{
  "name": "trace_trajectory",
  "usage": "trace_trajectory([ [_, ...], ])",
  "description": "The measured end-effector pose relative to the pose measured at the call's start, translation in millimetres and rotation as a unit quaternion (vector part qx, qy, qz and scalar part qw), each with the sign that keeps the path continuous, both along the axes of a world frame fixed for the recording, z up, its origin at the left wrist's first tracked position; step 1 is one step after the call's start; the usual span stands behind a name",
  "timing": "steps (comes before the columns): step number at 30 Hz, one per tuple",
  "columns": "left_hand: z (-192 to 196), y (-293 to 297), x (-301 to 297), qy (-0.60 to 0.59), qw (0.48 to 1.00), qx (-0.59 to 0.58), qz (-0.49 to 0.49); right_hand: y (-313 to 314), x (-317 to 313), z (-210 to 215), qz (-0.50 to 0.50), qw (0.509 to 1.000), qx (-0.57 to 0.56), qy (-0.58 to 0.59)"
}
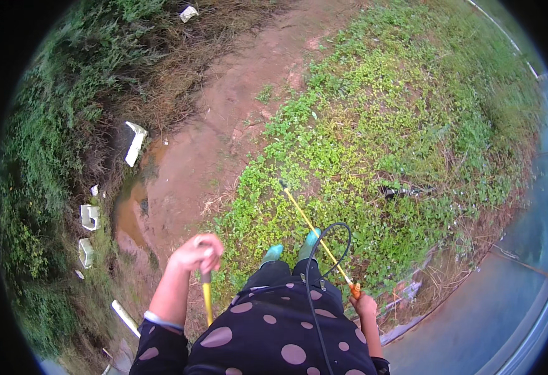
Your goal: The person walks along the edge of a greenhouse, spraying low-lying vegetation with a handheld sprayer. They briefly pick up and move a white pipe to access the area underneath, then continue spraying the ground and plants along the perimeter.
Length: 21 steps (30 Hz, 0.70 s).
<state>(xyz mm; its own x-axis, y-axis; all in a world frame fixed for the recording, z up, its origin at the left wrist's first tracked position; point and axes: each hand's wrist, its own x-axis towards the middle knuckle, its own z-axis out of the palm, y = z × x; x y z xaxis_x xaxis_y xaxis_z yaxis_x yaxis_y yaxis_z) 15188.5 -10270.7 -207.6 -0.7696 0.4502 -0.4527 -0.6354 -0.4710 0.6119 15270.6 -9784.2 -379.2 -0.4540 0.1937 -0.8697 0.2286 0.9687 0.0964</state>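
My left hand (197, 252) is closed around the top of a yellow pump lever (207, 299) beside my hip. My right hand (366, 306) grips the orange handle of a long thin yellow spray wand (314, 231), which points forward over the low green weeds (380, 144). A black hose (324, 244) loops from the handle back to me. My turquoise boots (291, 249) stand at the edge of the red dirt path (217, 131).

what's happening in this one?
A person stands on a weedy green patch beside a red dirt path. The right hand grips the orange handle of a thin yellow spray wand pointing out over the plants; a black hose loops back from it. The left hand is closed on a yellow lever at the side.
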Motion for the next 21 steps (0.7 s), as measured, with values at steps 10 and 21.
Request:
trace_trajectory([
  [10, 66, 59, 14, -0.033, 0.868, -0.480, 0.122, -78, -95, -43, 0.143, 0.981, -0.132, -0.014],
  [21, -138, 27, -23, -0.040, 0.630, -0.775, 0.010, -152, -179, -27, 0.085, 0.986, -0.102, 0.098],
])
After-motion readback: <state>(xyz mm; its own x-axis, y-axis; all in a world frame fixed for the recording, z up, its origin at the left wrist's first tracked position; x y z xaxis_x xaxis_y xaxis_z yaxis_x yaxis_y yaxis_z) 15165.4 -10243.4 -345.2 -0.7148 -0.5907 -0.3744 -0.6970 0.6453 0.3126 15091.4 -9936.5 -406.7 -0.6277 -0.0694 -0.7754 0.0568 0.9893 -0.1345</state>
